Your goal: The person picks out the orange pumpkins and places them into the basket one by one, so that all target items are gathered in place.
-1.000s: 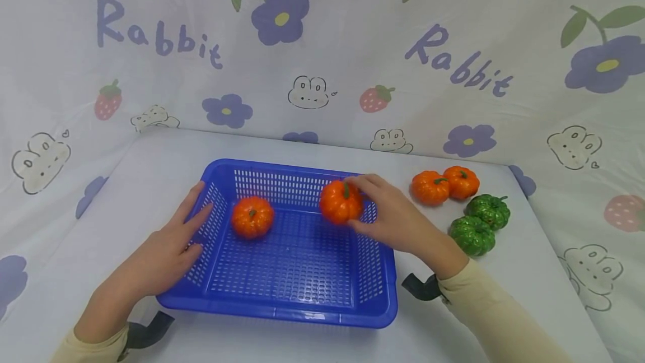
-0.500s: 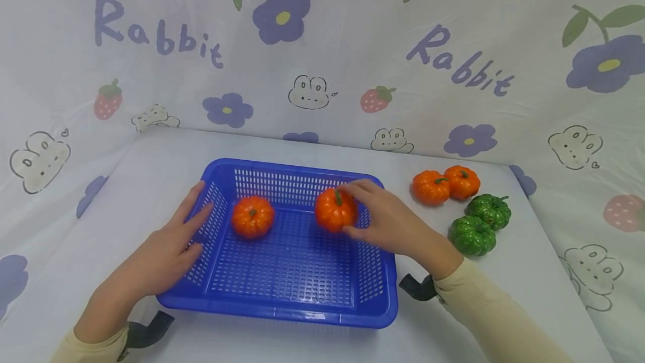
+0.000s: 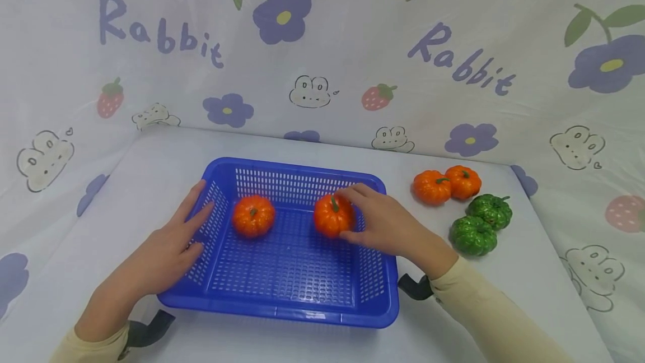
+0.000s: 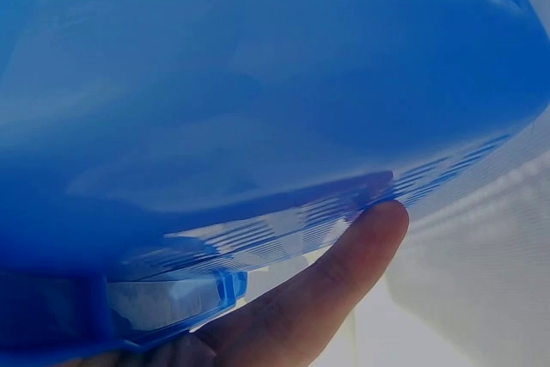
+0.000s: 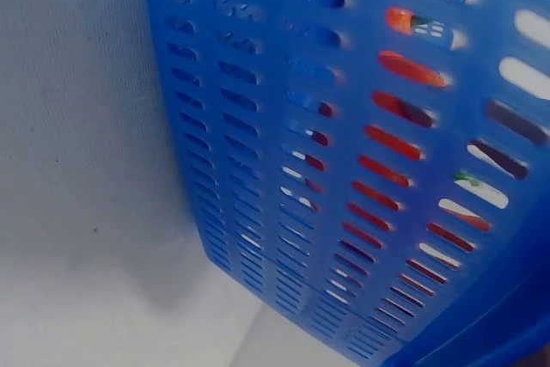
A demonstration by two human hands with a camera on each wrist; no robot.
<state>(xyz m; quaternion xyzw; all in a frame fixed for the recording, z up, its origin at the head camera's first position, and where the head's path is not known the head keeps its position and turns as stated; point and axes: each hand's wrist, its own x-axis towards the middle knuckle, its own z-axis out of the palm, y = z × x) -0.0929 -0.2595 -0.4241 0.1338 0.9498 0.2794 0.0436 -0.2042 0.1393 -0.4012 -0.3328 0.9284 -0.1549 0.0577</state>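
In the head view my right hand [image 3: 385, 223] grips an orange mini pumpkin [image 3: 333, 216] with a green stem, thumb at its near side and fingers at its far side. This pumpkin is inside the right half of a blue plastic basket [image 3: 282, 313]; whether it touches the basket floor I cannot tell. Another orange pumpkin [image 3: 253, 216] sits in the basket's left half. My left hand [image 3: 161, 256] rests against the basket's left side with fingers spread and fairly straight. In the left wrist view one finger [image 4: 326, 290] touches the basket wall [image 4: 258, 109].
Right of the basket, two more orange pumpkins [image 3: 431, 187] lie side by side on the white table [image 3: 529, 296]. Two green pumpkins [image 3: 473, 236] lie just nearer. Behind hangs a patterned cloth [image 3: 332, 43]. The slotted basket wall [image 5: 284, 169] fills much of the right wrist view.
My right hand has moved left and lower into the basket, carrying the orange pumpkin with it. The left hand and the basket have stayed in place.
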